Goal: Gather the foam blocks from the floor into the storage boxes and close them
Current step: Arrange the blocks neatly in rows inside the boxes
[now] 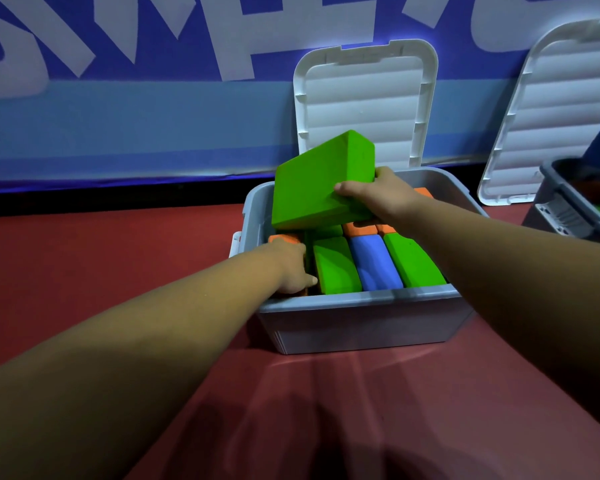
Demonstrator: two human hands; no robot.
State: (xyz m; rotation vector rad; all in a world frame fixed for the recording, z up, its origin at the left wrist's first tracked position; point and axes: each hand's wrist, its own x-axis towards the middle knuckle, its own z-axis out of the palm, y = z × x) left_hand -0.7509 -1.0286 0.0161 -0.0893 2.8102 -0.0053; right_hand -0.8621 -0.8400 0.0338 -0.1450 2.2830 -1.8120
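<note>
Right hand (378, 195) grips a green rectangular foam block (319, 181) by its near corner, tilted above the grey plastic storage box (361, 323). Left hand (291, 268) is down in the box's left corner by an orange foam block (284, 239). Its fingers are hidden, so can't tell if it holds anything. White ribbed lid (364, 109) stands upright behind. Second grey box (551, 211) is cut off at the right edge.

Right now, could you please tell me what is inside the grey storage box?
Standing foam blocks: two green blocks, a blue block, orange blocks behind. The right hand holds a tilted green block over them, the left hand reaches in; whatever lies beneath is covered.
</note>
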